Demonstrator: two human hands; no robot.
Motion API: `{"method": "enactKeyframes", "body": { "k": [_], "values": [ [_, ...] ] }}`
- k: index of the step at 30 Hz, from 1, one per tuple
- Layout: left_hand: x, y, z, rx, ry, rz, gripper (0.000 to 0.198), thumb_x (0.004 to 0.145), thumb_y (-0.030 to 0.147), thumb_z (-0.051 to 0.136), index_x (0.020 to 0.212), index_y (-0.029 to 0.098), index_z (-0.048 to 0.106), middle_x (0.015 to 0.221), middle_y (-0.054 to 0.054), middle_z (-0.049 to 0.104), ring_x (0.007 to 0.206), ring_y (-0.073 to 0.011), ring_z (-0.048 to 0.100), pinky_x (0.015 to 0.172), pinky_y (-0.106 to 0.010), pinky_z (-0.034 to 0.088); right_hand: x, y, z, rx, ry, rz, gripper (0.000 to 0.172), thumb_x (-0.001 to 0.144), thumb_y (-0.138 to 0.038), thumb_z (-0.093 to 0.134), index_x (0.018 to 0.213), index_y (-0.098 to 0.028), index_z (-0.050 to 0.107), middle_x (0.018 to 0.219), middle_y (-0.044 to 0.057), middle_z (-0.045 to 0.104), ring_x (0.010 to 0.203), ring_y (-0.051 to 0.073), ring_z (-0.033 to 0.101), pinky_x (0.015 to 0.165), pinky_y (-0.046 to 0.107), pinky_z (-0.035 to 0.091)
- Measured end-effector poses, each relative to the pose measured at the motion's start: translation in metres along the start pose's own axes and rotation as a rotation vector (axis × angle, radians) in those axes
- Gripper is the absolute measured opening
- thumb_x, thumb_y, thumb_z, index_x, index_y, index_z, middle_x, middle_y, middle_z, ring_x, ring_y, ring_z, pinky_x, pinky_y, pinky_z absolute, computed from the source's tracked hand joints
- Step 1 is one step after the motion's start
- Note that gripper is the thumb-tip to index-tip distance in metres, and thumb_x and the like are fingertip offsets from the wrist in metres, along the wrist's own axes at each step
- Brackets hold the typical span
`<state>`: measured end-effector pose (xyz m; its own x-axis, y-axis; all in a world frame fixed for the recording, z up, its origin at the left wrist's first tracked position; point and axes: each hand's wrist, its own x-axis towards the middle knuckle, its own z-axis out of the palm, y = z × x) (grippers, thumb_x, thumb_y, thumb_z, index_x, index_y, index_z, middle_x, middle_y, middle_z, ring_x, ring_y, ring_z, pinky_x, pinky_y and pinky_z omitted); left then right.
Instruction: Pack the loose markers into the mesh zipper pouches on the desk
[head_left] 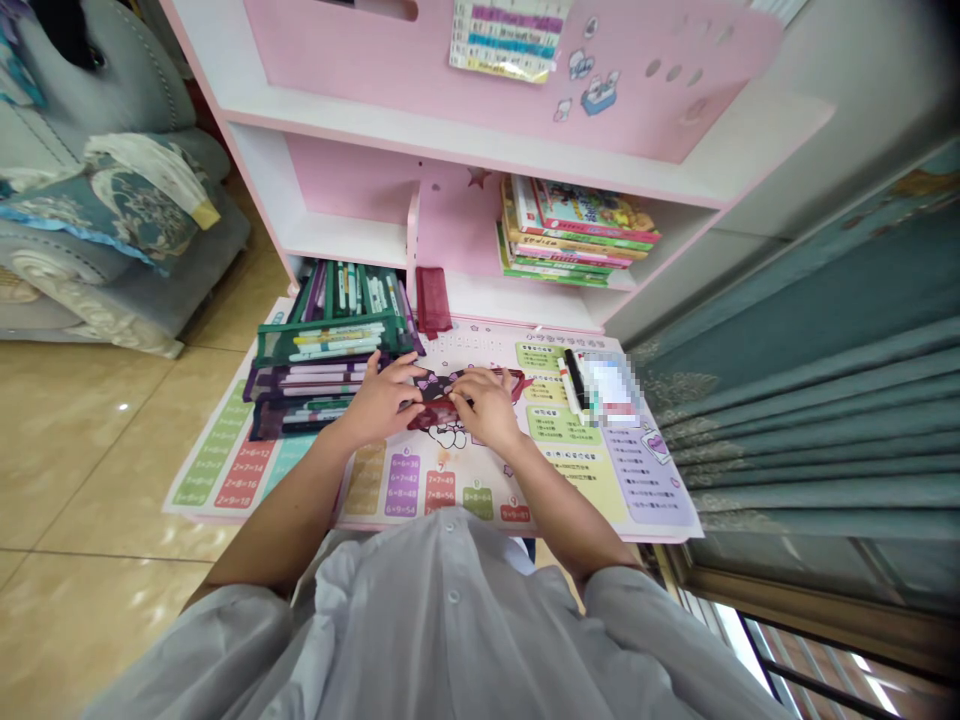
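Observation:
A dark case with pink bows [435, 386] lies on the desk mat in front of me. Red mesh of a pouch [433, 414] shows along its near edge and at its right end; whether the case is inside the mesh I cannot tell. My left hand [384, 402] grips the case's left end, thumb on the near side and fingers over the far side. Bent over its right part is my right hand [486, 408], thumb and fingertips closed on it. Left of my left hand, purple and dark blue mesh pouches [300, 382] hold pens, beside a green mesh pouch [322, 340] of markers.
A flat red mesh pouch [433, 300] leans at the shelf divider. More filled pouches [360, 290] fill the left shelf bay. Stacked books [577, 235] sit on the right shelf. Markers [573, 382] lie at the desk's right, near a curtain [810, 380].

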<state>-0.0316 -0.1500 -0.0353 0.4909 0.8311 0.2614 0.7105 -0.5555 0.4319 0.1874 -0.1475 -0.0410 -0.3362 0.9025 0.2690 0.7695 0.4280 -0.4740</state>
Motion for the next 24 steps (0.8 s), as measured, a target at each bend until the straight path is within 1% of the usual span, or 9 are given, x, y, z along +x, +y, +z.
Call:
{"method": "enactKeyframes", "body": {
  "k": [8, 16, 24],
  "values": [
    [0.000, 0.000, -0.002, 0.008, 0.004, -0.003, 0.018, 0.085, 0.025, 0.059, 0.073, 0.024, 0.073, 0.126, -0.005, 0.066, 0.136, -0.0322, 0.047, 0.116, -0.067, 0.012, 0.000, 0.003, 0.000, 0.013, 0.024, 0.010, 0.022, 0.089, -0.026, 0.050, 0.078, -0.024, 0.069, 0.102, 0.005, 0.074, 0.116, 0.029, 0.058, 0.112, 0.065, 0.014],
    [0.000, -0.002, 0.000, 0.000, 0.009, -0.008, 0.019, 0.084, 0.024, 0.059, 0.073, 0.025, 0.074, 0.126, -0.005, 0.066, 0.136, -0.0328, 0.047, 0.117, -0.067, 0.007, 0.001, 0.007, -0.004, 0.037, 0.052, 0.028, 0.024, 0.089, -0.025, 0.050, 0.072, -0.023, 0.067, 0.105, 0.005, 0.074, 0.118, 0.029, 0.058, 0.113, 0.065, 0.012],
    [-0.001, -0.002, 0.000, 0.017, 0.016, -0.001, 0.019, 0.085, 0.025, 0.058, 0.074, 0.024, 0.073, 0.126, -0.005, 0.066, 0.136, -0.0315, 0.047, 0.117, -0.066, 0.011, 0.001, 0.012, -0.004, 0.083, 0.075, 0.035, 0.023, 0.087, -0.025, 0.051, 0.070, -0.023, 0.066, 0.106, 0.006, 0.074, 0.119, 0.030, 0.058, 0.113, 0.067, 0.011]
  ]
}}
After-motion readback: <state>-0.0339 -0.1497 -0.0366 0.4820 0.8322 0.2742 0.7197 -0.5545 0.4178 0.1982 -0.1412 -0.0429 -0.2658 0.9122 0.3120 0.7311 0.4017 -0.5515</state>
